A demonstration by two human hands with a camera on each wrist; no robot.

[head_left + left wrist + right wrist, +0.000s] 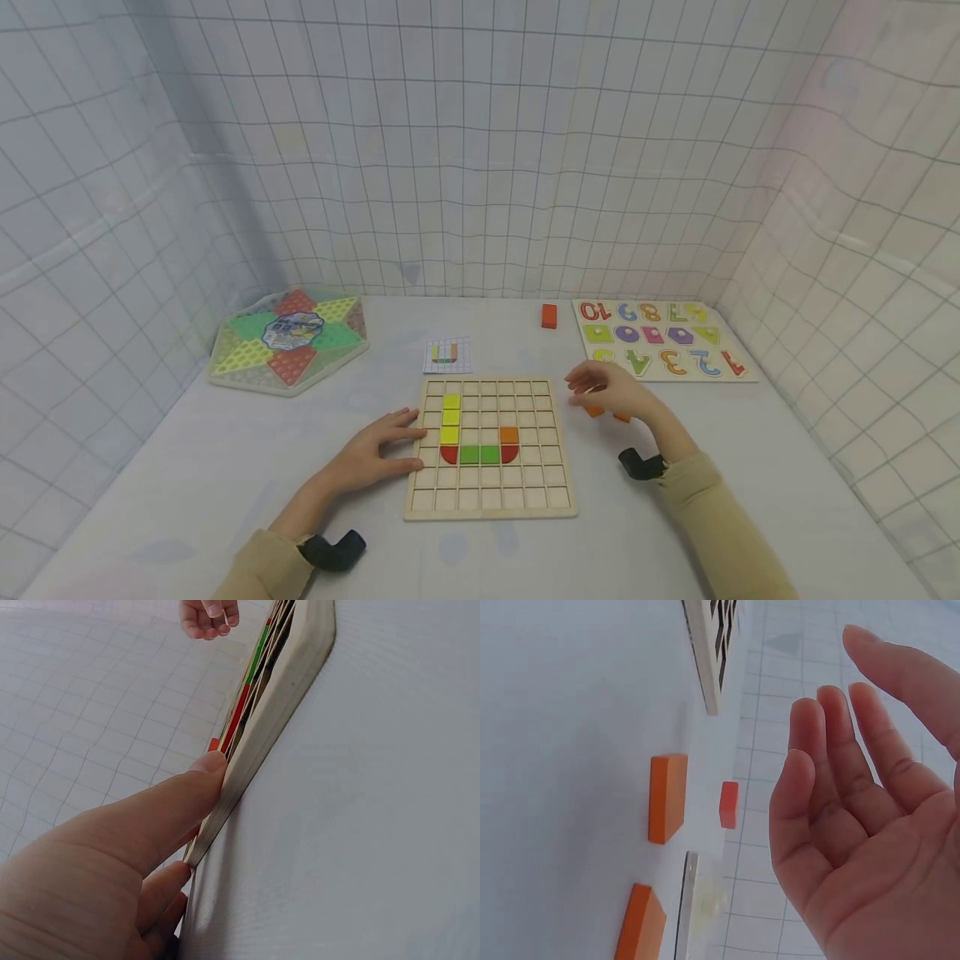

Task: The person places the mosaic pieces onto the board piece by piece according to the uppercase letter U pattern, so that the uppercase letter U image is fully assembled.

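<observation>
Orange wooden blocks (595,411), two of them, lie on the white table (225,467) just right of the square wooden grid board (491,492). Above them hovers the right hand (611,392), fingers relaxed, holding nothing. Left hand (375,454) rests flat, fingertips touching the board's left edge, grasping nothing.

Place: a small recording booth set up for tabletop play.
Walls: white sheeting (480,150) with a dark grid, closing in the far, left and right sides.
Surface: a plain white table (187,467).
Contents: only children's games, a wooden grid board (491,492) near, a hexagonal board (288,342) far left, a number puzzle (660,337) far right.
</observation>
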